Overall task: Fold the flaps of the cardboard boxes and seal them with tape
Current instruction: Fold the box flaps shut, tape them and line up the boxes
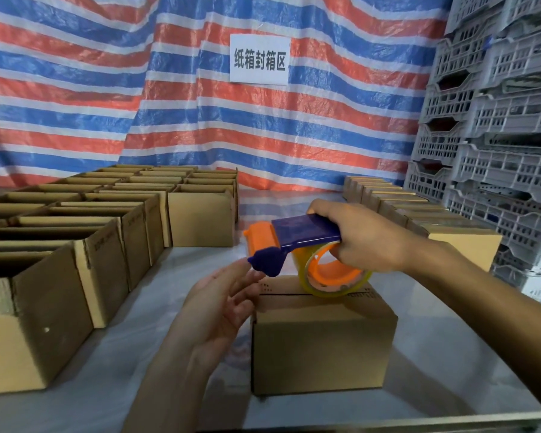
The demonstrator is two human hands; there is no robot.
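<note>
- A red, blue and white striped plastic tarp (75, 89) hangs as a wrinkled backdrop across the whole rear of the scene.
- A pale tabletop covered in translucent sheeting (122, 385) carries all the boxes.
- Stacks of grey perforated plastic crates (497, 120) rise along the right edge, reaching from the tabletop to the top of the view.
- A block of brown open-topped cardboard boxes (107, 270) fills the left side in tight rows, touching one another, their tops not closed.
- A single row of brown closed cardboard boxes (463, 242) runs back along the right side, just beside the crates.
- One brown cardboard box with its flaps folded shut (322, 348) stands alone in the middle, near the front edge and well apart from both groups. A dark seam runs across its top.
- An orange and dark blue plastic tape dispenser (303, 232) is above the far part of that box, its blue blade end pointing left.
- The right hand (366, 239) is clenched around the dispenser, fingers hooked through the orange core.
- The left hand (219, 304) is released, palm turned up, fingers straight and spread. Its fingertips reach just under the blue blade end, and whether they touch it cannot be told.
- A roll of clear yellowish tape (303, 273) sits on the dispenser, its lower edge at the top of the box. Contact cannot be made out.
- A white paper sign with black characters (260, 59) is fixed to the tarp, high and central.
</note>
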